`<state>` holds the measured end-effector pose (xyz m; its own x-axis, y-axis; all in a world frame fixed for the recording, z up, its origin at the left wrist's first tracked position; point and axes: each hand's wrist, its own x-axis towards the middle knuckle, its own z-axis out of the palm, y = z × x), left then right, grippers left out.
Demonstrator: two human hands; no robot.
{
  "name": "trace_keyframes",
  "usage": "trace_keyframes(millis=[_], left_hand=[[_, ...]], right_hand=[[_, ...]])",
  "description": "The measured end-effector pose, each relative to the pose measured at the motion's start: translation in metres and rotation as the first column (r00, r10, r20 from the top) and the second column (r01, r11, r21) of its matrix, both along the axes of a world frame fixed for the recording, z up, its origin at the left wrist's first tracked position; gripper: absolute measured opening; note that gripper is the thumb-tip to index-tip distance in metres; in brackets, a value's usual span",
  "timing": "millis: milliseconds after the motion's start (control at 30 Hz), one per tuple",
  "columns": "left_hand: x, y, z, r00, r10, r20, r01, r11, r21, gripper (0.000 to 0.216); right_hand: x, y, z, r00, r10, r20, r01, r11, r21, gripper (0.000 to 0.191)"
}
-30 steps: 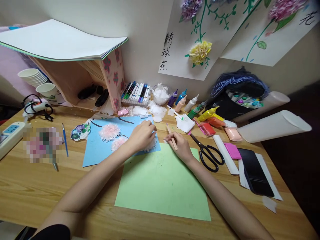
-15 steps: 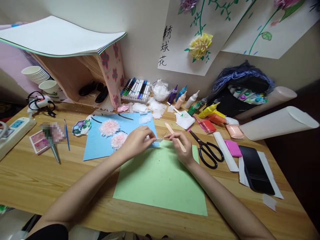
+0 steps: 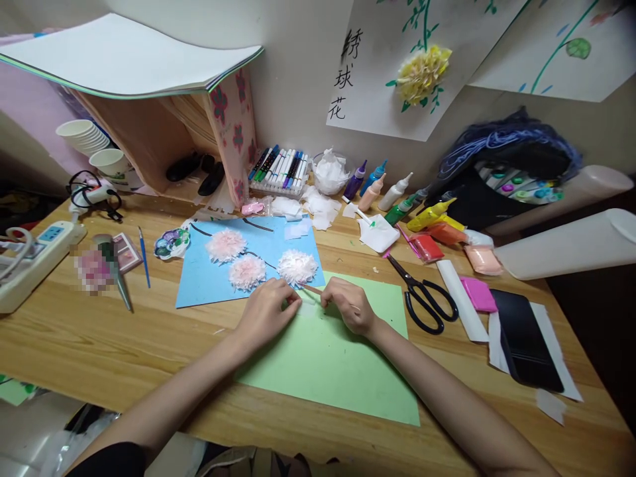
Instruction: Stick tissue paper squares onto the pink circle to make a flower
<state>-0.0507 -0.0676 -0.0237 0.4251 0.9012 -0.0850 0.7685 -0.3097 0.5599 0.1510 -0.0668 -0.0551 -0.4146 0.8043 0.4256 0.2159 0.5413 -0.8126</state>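
My right hand is closed round a thin wooden craft stick, whose tip points left towards a white paper pom-pom flower. Just left of it, my left hand rests low over the sheets, thumb and fingers pinched at a small pale piece of paper. Beneath both hands lies a green sheet. A blue sheet touches its upper left side and bears the white flower, a pink flower, another pink flower and dark painted stems.
Black-handled scissors lie right of the green sheet, near a phone. Paint bottles, markers and a bowl of white paper line the back. A brush and power strip are at left.
The stick has swung from upright to nearly level, pointing left. My hands have come lower, and the white flower, hidden before, now shows beyond them. The view has shifted slightly.
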Motion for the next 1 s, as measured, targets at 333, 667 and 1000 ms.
trace_keyframes(millis=[333,667,1000], left_hand=[[0.002,0.010,-0.006,0.998,0.068,-0.005,-0.067,0.986,0.152,0.020],[-0.002,0.014,-0.003,0.991,0.134,-0.016,-0.127,0.966,0.223,0.022],[0.004,0.014,-0.007,0.985,0.168,-0.046,-0.149,0.948,0.280,0.023]], right_hand=[[0.002,-0.001,0.002,0.994,-0.103,-0.040,0.102,0.995,-0.021,0.048],[0.001,-0.001,0.001,0.994,-0.111,0.018,0.111,0.994,-0.001,0.045],[0.005,-0.006,0.002,0.983,-0.175,-0.047,0.180,0.978,0.105,0.049]])
